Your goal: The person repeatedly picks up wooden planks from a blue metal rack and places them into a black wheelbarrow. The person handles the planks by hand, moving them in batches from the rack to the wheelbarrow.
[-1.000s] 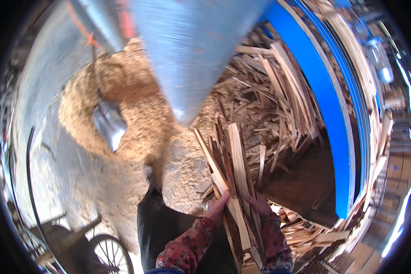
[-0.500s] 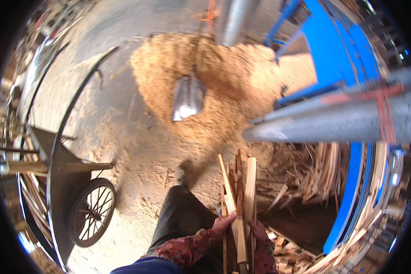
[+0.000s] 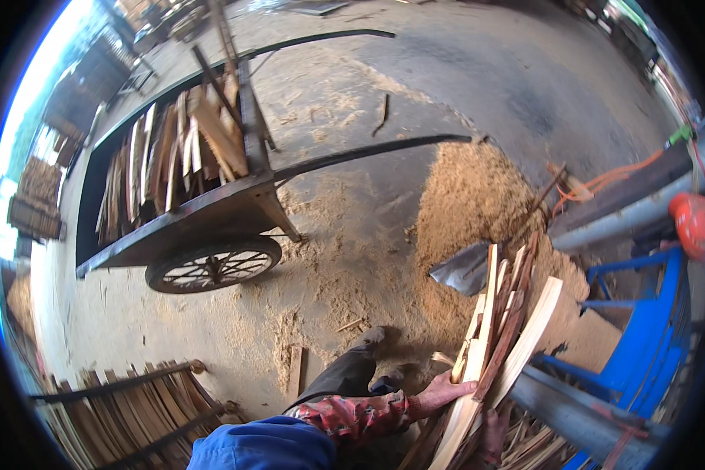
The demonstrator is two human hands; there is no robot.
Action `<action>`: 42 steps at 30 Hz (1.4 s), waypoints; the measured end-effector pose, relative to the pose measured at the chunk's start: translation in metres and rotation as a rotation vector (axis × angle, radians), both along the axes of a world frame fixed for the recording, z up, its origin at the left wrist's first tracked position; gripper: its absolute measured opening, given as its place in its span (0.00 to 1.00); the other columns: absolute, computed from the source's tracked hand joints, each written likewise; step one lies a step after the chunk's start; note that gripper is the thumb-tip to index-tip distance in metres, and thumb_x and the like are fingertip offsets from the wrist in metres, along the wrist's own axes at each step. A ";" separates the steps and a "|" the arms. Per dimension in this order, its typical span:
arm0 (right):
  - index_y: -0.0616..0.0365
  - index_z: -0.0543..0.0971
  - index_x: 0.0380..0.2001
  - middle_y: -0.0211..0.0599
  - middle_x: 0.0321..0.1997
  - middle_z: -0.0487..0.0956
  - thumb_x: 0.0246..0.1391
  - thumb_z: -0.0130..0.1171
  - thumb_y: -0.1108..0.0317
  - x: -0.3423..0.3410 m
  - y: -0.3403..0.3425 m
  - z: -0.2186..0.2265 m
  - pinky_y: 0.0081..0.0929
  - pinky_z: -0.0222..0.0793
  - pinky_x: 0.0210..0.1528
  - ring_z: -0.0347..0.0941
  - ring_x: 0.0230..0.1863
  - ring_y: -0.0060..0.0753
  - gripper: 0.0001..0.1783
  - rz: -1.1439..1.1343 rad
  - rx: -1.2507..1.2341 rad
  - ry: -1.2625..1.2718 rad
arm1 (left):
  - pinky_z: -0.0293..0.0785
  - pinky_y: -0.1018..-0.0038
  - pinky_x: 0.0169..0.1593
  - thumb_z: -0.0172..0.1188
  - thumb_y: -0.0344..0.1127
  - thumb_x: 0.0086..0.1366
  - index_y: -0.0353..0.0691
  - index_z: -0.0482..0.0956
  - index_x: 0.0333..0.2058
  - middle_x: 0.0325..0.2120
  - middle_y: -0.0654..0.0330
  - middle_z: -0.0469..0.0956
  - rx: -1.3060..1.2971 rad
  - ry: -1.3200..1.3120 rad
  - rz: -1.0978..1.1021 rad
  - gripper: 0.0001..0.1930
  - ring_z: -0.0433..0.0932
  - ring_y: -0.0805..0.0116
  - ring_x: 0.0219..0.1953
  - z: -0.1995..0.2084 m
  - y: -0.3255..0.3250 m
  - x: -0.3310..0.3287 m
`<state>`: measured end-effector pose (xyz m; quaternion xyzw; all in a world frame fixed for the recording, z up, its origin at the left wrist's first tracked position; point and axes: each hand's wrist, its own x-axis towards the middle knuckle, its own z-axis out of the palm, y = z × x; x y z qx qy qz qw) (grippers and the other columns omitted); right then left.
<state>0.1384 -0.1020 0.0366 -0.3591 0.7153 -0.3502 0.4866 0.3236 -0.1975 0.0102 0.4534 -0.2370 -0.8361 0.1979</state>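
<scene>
A bundle of long, rough wood strips (image 3: 515, 313) slants up in front of me, pale faces mixed with brown bark edges. My left hand (image 3: 442, 392) is closed round its left side, thumb across the strips. On the other side my right hand (image 3: 493, 435) grips the bundle from below, partly hidden by the wood. Beyond the strips' upper ends, a metal shovel (image 3: 460, 269) lies on a heap of sawdust (image 3: 470, 188).
A two-wheeled handcart (image 3: 184, 215) loaded with wood strips stands at the upper left, its handles reaching right. Stacked strips fill a rack (image 3: 125, 415) at the lower left. A blue metal frame (image 3: 650, 345) and a grey beam (image 3: 587, 411) are on the right.
My view has swung to the left, so the handcart shows more fully and the sawdust and blue frame sit further right. Both hands still hold the bundle.
</scene>
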 end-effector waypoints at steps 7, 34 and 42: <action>0.68 0.55 0.64 0.50 0.62 0.63 0.36 0.66 0.33 0.009 -0.076 0.083 0.38 0.59 0.61 0.63 0.61 0.42 0.63 0.210 -0.145 -0.041 | 0.67 0.70 0.57 0.70 0.57 0.51 0.31 0.62 0.59 0.50 0.53 0.74 -0.271 0.072 0.333 0.46 0.71 0.68 0.51 0.058 -0.014 0.021; 0.75 0.60 0.57 0.53 0.52 0.72 0.14 0.69 0.22 0.439 -0.217 0.205 0.37 0.64 0.58 0.69 0.55 0.45 0.75 1.214 -0.432 -0.014 | 0.66 0.70 0.57 0.79 0.53 0.41 0.35 0.63 0.59 0.50 0.59 0.73 -0.579 0.033 1.351 0.50 0.70 0.70 0.52 0.165 0.034 0.388; 0.71 0.60 0.58 0.47 0.53 0.72 0.22 0.71 0.26 0.574 -0.250 0.199 0.33 0.65 0.57 0.68 0.54 0.35 0.69 1.398 -0.308 -0.153 | 0.71 0.70 0.52 0.76 0.55 0.44 0.33 0.64 0.55 0.45 0.57 0.76 -0.505 -0.139 1.514 0.46 0.74 0.70 0.47 0.166 0.022 0.492</action>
